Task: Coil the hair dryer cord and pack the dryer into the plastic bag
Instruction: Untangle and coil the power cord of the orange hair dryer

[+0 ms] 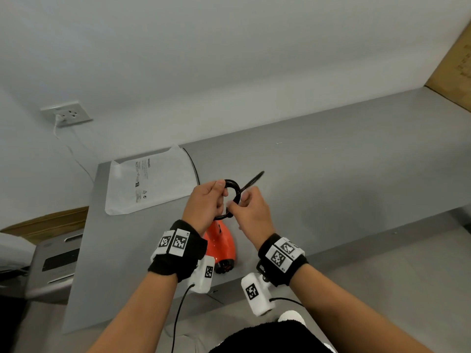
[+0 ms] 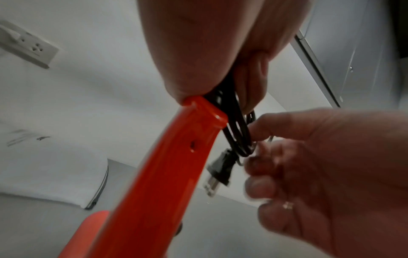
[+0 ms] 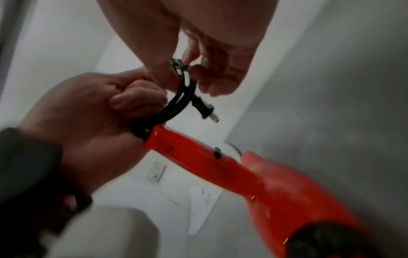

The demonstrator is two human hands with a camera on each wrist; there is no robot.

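Note:
An orange hair dryer (image 1: 222, 244) hangs over the grey table (image 1: 344, 159), barrel toward me. Its black cord (image 1: 235, 191) is gathered into a small coil above the handle end. My left hand (image 1: 218, 196) grips one side of the coil right at the handle (image 2: 198, 120). On the other side my right hand (image 1: 235, 204) pinches the coil (image 3: 178, 101), with a thin pale tie-like strip at its fingertips (image 3: 186, 61); what the strip is I cannot tell. The plug (image 2: 219, 170) dangles free below the coil (image 2: 237, 134). The white plastic bag (image 1: 153, 179) lies flat behind my left hand.
A wall socket (image 1: 67, 114) with a white cable plugged in is at the far left. Cardboard (image 1: 456, 54) leans at the table's far right end. A grey device (image 1: 54, 261) stands off the table's left edge. A dark curved line (image 1: 192, 163) runs along the bag's right edge.

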